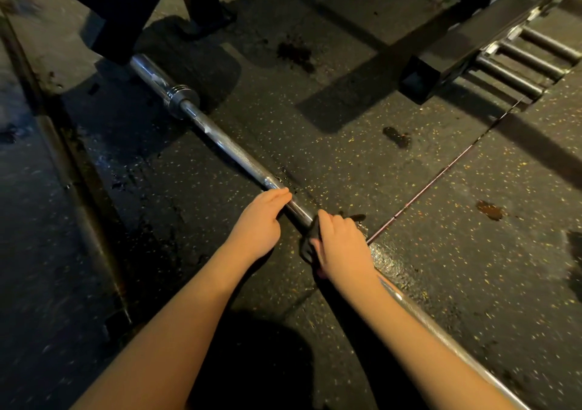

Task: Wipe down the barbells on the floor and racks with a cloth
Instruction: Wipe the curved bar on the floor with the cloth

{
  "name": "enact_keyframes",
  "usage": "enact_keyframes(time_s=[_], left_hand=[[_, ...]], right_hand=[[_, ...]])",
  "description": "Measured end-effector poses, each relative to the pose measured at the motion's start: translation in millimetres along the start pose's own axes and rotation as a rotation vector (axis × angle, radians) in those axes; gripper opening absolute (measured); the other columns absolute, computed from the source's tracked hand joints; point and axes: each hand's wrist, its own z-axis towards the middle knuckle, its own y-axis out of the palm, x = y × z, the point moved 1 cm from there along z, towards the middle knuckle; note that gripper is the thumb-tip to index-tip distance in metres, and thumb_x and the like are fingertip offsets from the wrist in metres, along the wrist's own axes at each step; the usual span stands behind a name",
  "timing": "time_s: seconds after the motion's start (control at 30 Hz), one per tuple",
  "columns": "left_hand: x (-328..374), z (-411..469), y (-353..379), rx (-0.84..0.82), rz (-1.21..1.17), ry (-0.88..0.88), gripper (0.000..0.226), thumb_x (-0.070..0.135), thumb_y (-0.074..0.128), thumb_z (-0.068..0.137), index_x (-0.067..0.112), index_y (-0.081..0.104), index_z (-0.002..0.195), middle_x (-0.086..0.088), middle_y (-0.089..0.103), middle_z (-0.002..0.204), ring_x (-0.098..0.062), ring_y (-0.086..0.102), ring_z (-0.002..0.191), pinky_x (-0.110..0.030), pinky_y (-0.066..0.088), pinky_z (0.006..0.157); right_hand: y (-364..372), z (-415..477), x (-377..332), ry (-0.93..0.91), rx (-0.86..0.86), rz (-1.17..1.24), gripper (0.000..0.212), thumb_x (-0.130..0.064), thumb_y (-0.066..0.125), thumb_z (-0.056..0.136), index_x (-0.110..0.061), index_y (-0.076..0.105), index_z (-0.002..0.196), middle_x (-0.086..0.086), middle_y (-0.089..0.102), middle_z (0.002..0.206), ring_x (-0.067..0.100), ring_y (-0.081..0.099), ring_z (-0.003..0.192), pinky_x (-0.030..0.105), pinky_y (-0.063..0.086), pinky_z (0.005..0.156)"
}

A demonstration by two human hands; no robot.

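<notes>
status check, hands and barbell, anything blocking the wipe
Left hand bare, gripping the barbell shaft. Right hand pressing the dark cloth around the shaft. Barbell on the floor, its far sleeve under a dark frame.

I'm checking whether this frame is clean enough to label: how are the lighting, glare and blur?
Head view: dim overall, with hard shadows on the floor under the rack; glare on the wet patch beside the right hand and along the barbell; the left edge is smeared; the dark cloth barely separates from the floor; the left hand is sharp.
</notes>
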Motion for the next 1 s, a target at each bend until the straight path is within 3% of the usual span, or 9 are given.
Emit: enact_keyframes(time_s=[0.07,0.13,0.2,0.3,0.5,0.6,0.73,0.9,1.0], left_hand=[[1.1,-0.3,-1.0,-0.011,-0.007,-0.006,0.06,-0.007,0.04,0.092,0.018,0.038,0.147,0.007,0.03,0.154,-0.008,0.024,0.141,-0.019,0.014,0.113],[3.7,-1.5,-1.0,-0.016,0.0,-0.013,0.06,-0.006,0.04,0.093,0.018,0.037,0.147,0.007,0.029,0.154,-0.009,0.024,0.142,-0.022,0.015,0.114],[6.7,-0.9,0.1,-0.021,0.017,-0.02,0.06,-0.006,0.04,0.093,0.018,0.036,0.147,0.007,0.029,0.155,-0.009,0.023,0.142,-0.022,0.016,0.114],[9.2,0.5,-2.4,-0.047,0.072,-0.033,0.061,-0.005,0.041,0.092,0.018,0.035,0.148,0.007,0.027,0.156,-0.01,0.025,0.142,-0.025,0.018,0.116],[22.7,6.5,-22.1,-0.22,0.288,-0.007,0.062,0.0,0.045,0.092,0.019,0.031,0.15,0.004,0.026,0.157,-0.015,0.026,0.143,-0.033,0.022,0.118],[27.1,14.5,-27.9,-0.253,0.391,-0.014,0.057,0.006,0.048,0.092,0.02,0.037,0.147,0.001,0.033,0.153,-0.022,0.036,0.137,-0.038,0.031,0.113],[29.7,17.7,-26.2,-0.225,0.449,0.014,0.051,0.01,0.05,0.093,0.02,0.042,0.142,0.0,0.04,0.146,-0.023,0.041,0.13,-0.039,0.036,0.109],[15.0,10.3,-19.3,-0.173,0.493,0.138,0.056,0.011,0.051,0.093,0.02,0.036,0.147,0.003,0.032,0.152,-0.015,0.029,0.139,-0.034,0.026,0.114],[16.4,12.9,-13.3,-0.163,0.514,0.18,0.051,0.025,0.055,0.095,0.02,0.04,0.143,0.002,0.039,0.146,-0.016,0.035,0.133,-0.034,0.031,0.111]], right_hand=[[6.6,-22.3,6.8,0.029,0.034,-0.06,0.063,-0.023,0.088,0.061,0.003,0.06,0.111,0.015,0.064,0.092,0.034,0.06,0.072,0.039,0.052,0.062],[5.9,-15.2,4.9,0.052,0.07,-0.089,0.056,-0.026,0.091,0.053,0.0,0.063,0.093,0.013,0.062,0.077,0.032,0.059,0.063,0.037,0.05,0.054],[-4.0,10.0,-9.7,0.062,0.025,-0.116,0.044,-0.034,0.081,0.072,-0.004,0.059,0.093,0.013,0.063,0.083,0.033,0.062,0.074,0.038,0.05,0.059],[-8.5,33.0,-26.8,0.078,-0.077,-0.104,0.039,-0.04,0.05,0.096,-0.007,0.048,0.117,0.011,0.058,0.114,0.03,0.057,0.106,0.04,0.049,0.08],[-5.4,34.1,-23.1,0.111,-0.157,-0.062,0.029,-0.026,0.051,0.096,-0.006,0.047,0.117,0.012,0.062,0.111,0.032,0.06,0.102,0.045,0.056,0.075],[-10.8,36.4,-20.4,0.093,-0.214,0.004,0.024,-0.018,0.05,0.094,-0.006,0.048,0.114,0.014,0.063,0.11,0.034,0.062,0.101,0.047,0.057,0.076],[-15.1,32.9,-17.4,0.101,-0.246,0.047,0.026,-0.016,0.052,0.091,-0.004,0.047,0.113,0.014,0.064,0.109,0.036,0.063,0.1,0.048,0.056,0.078],[-20.7,21.3,-10.1,0.085,-0.252,0.077,0.022,-0.019,0.052,0.092,-0.006,0.048,0.109,0.013,0.065,0.111,0.034,0.064,0.101,0.037,0.048,0.076],[-23.0,5.9,-4.7,0.1,-0.287,0.083,0.023,-0.022,0.053,0.091,-0.007,0.049,0.109,0.012,0.066,0.11,0.034,0.064,0.101,0.035,0.046,0.074]])
